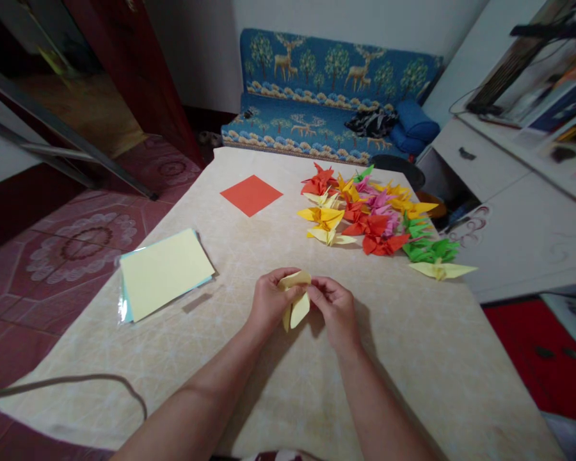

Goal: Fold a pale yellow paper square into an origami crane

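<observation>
The left hand [269, 299] and the right hand [335, 309] each have a tight grip on one pale yellow folded paper piece [297, 308], held just over the beige tabletop [413, 358]. It looks only partly folded. Nearby lie a stack of flat yellow sheets [166, 272] and a flat red square sheet [251, 194], both not folded. A pile of colourful paper birds [374, 221] is done.

A pale yellow, partly folded paper piece [295, 301] — small, creased, upright — sits above the table's near middle.

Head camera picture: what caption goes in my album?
Left hand and right hand pinch a folded yellow paper near colourful paper cranes.
</observation>
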Motion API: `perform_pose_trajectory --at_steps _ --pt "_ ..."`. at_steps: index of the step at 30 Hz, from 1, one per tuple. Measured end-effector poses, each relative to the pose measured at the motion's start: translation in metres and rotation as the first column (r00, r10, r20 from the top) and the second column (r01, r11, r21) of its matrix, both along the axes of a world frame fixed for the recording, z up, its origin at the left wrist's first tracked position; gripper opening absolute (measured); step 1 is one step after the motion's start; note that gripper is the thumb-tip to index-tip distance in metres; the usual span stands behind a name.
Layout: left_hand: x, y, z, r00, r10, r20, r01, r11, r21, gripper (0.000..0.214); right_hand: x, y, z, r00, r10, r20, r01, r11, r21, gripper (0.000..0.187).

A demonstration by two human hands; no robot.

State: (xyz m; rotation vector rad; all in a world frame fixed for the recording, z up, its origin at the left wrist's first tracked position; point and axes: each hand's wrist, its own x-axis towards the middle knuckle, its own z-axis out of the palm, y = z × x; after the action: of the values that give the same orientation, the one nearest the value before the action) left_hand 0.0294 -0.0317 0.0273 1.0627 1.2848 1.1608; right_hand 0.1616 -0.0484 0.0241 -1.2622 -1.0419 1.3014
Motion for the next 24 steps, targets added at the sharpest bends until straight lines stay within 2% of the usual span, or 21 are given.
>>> perform_pose_trajectory --at_steps 9,19,24 --pt "-0.0032 0.0004 -0.0108 0.998 -0.056 0.004 0.056 0.998 0.042 0.035 -0.0001 0.0035 -0.0006 1.000 -0.007 0.013 0.007 0.999 -0.042 0.016" --pt "-0.0023 -0.0002 -0.0065 0.996 -0.086 0.017 0.085 0.995 0.043 0.030 -0.0027 0.0030 -0.0059 0.994 -0.066 0.087 0.065 0.998 0.007 0.017" --pt "-0.0019 -0.0013 -0.0051 0.993 -0.091 0.080 0.089 0.996 0.023 0.037 -0.0040 0.0027 -0.0061 0.993 -0.070 0.099 0.070 0.998 0.002 0.014"
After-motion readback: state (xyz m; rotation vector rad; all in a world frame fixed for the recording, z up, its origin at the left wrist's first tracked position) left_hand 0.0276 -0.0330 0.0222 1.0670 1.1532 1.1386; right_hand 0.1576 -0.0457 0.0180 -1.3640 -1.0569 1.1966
